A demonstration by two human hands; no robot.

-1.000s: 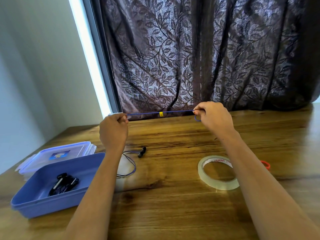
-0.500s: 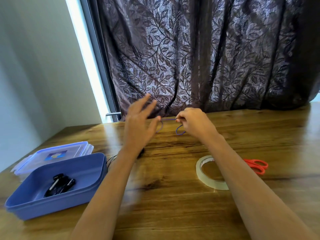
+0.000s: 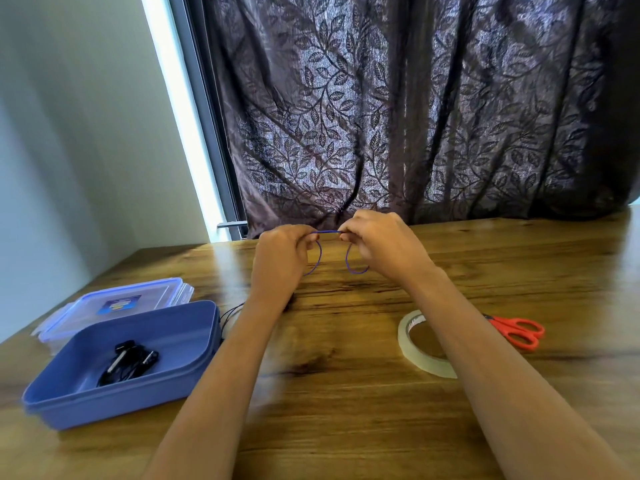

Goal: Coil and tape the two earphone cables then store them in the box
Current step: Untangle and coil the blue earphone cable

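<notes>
Above the far middle of the wooden table, both my hands pinch a thin blue earphone cable. My left hand and my right hand sit close together, a short taut stretch between them, and a small loop hangs under each hand. The rest of the cable trails down behind my left forearm, partly hidden, toward the box. The open blue box stands at the left with a coiled black earphone inside.
The box's clear lid lies behind the box. A roll of clear tape rests right of centre, partly under my right forearm, with orange-handled scissors beyond it. A dark leaf-patterned curtain hangs along the table's far edge.
My hands, first held apart with the cable stretched between them, have come together. My left hand opened midway and now pinches the cable again, forming loops. The view shifted slightly.
</notes>
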